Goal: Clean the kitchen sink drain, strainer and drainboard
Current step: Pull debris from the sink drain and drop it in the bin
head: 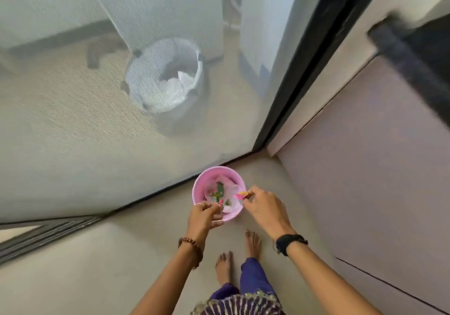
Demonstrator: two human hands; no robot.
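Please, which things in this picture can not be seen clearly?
- Head view: scraps in the pink bowl are too small to identify.
- Left hand covers the bowl's near rim.
- The piece in the right hand is tiny.
- Bin contents blur behind the mesh screen.

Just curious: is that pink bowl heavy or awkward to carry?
Probably light: the pink bowl looks like thin plastic, and the left hand holds its rim alone. It holds only small scraps. The smooth rim might be slippery if wet.
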